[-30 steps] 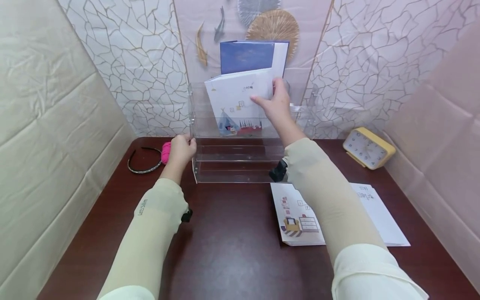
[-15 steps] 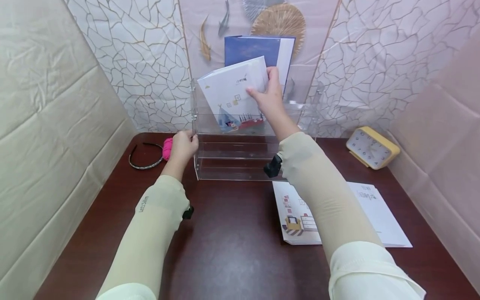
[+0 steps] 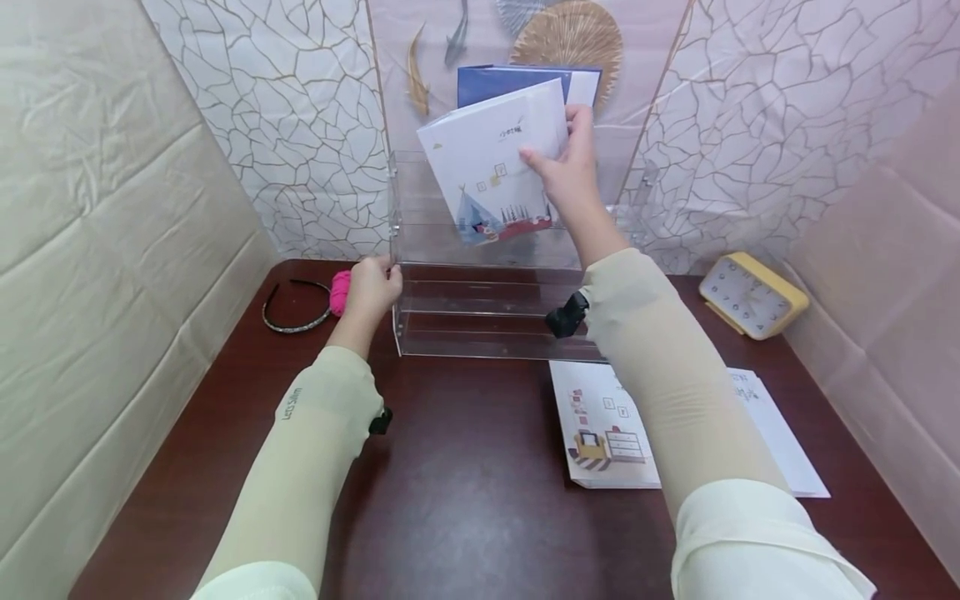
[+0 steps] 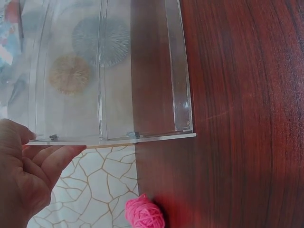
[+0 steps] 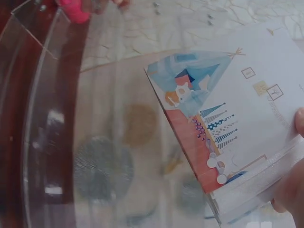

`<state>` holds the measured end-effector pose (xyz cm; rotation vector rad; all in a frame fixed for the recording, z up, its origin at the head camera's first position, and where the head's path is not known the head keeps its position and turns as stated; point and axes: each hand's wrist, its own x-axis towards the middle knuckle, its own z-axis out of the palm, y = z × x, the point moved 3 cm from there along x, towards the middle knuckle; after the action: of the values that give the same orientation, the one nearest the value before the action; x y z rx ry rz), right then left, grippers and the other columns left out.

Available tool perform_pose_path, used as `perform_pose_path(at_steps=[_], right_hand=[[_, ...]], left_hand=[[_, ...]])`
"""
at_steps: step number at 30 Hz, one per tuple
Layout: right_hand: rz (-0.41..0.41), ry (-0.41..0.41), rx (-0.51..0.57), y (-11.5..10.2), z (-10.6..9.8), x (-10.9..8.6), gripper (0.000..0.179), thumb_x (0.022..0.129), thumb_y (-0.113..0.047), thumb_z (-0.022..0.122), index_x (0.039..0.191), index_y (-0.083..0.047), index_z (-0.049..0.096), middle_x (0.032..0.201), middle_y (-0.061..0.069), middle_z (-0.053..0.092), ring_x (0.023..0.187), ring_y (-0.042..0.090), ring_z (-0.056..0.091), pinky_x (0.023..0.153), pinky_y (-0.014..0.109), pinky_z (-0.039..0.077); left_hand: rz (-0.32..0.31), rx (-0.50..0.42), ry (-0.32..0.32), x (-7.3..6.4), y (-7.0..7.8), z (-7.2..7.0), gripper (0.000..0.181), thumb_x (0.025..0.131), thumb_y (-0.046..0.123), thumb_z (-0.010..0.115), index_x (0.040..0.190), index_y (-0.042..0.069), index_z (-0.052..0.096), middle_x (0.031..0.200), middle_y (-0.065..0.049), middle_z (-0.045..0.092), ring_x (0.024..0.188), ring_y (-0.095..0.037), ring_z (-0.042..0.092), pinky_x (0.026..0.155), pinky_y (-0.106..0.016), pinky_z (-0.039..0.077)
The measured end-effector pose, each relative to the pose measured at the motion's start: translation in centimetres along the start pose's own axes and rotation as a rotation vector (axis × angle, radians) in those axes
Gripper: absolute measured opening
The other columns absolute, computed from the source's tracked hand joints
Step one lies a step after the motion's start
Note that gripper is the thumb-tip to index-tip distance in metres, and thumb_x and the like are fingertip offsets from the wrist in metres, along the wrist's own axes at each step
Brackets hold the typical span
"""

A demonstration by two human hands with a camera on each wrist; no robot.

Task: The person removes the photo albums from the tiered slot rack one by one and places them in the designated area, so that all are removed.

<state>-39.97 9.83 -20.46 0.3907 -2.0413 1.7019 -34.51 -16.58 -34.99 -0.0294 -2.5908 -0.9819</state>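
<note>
My right hand (image 3: 573, 179) pinches a white book (image 3: 487, 154) with a tent drawing on its cover, thumb on the front near the right edge. The book is tilted, its lower edge overlapping the upper front of a clear acrylic rack (image 3: 487, 346). Behind it a blue book (image 3: 495, 81) stands upright. In the right wrist view, the book's cover (image 5: 228, 114) faces the camera and the fingertips are at the frame's edge. My left hand (image 3: 367, 292) holds the rack's left side panel; in the left wrist view thumb and fingers (image 4: 57, 159) lie on either side of it.
A pink ball of yarn (image 3: 340, 292) and a black headband (image 3: 296, 327) lie left of the rack. White books (image 3: 615, 437) lie on the table at the right, partly under my right forearm. A yellow clock (image 3: 753, 296) stands by the right wall.
My right hand has lifted the white book upward and tilted it, so it covers more of the blue book. The left hand keeps its hold on the rack. The head view has shifted slightly.
</note>
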Motion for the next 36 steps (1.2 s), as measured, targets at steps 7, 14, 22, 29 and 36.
perform_pose_path(at_steps=[7,14,22,29,36], right_hand=[[0.005,0.020,0.098,-1.8,-2.2,1.3,0.053,0.079,0.008,0.067,0.117,-0.010,0.034,0.112,0.004,0.046,0.105,0.017,0.047,0.087,0.026,0.040],[0.089,0.026,0.024,-2.6,-3.4,1.6,0.054,0.082,-0.002,0.068,0.120,-0.017,0.033,0.119,0.003,0.047,0.112,0.016,0.047,0.092,0.028,0.040],[0.127,0.100,0.085,-3.7,-5.4,0.9,0.054,0.079,0.001,0.071,0.116,-0.015,0.036,0.116,0.004,0.048,0.109,0.016,0.048,0.091,0.026,0.041],[0.131,0.078,0.247,-4.3,-7.5,-2.9,0.047,0.082,0.004,0.066,0.110,-0.012,0.032,0.119,0.007,0.049,0.107,0.019,0.050,0.089,0.029,0.044],[0.209,-0.046,0.058,-1.3,-6.9,-10.7,0.044,0.087,-0.003,0.062,0.114,-0.008,0.028,0.116,0.012,0.049,0.100,0.025,0.056,0.081,0.034,0.051]], left_hand=[[0.006,0.010,0.006,0.1,0.0,0.0,0.024,0.091,0.009,0.050,0.099,-0.005,0.067,0.093,-0.020,0.068,0.092,-0.035,0.061,0.081,-0.044,0.047],[0.011,0.024,0.005,0.3,0.1,-0.1,0.024,0.091,0.009,0.050,0.099,-0.005,0.067,0.095,-0.020,0.067,0.094,-0.037,0.060,0.083,-0.044,0.046],[0.018,0.025,0.000,0.1,0.0,0.1,0.022,0.091,0.009,0.050,0.093,-0.005,0.066,0.092,-0.021,0.067,0.092,-0.038,0.060,0.081,-0.045,0.046],[0.031,0.023,-0.006,0.1,0.2,0.1,0.021,0.090,0.008,0.049,0.089,-0.005,0.065,0.089,-0.021,0.067,0.090,-0.040,0.060,0.079,-0.046,0.046],[0.037,0.011,-0.001,0.0,0.1,0.1,0.021,0.090,0.008,0.048,0.089,-0.006,0.065,0.085,-0.023,0.067,0.088,-0.041,0.059,0.080,-0.047,0.046]])
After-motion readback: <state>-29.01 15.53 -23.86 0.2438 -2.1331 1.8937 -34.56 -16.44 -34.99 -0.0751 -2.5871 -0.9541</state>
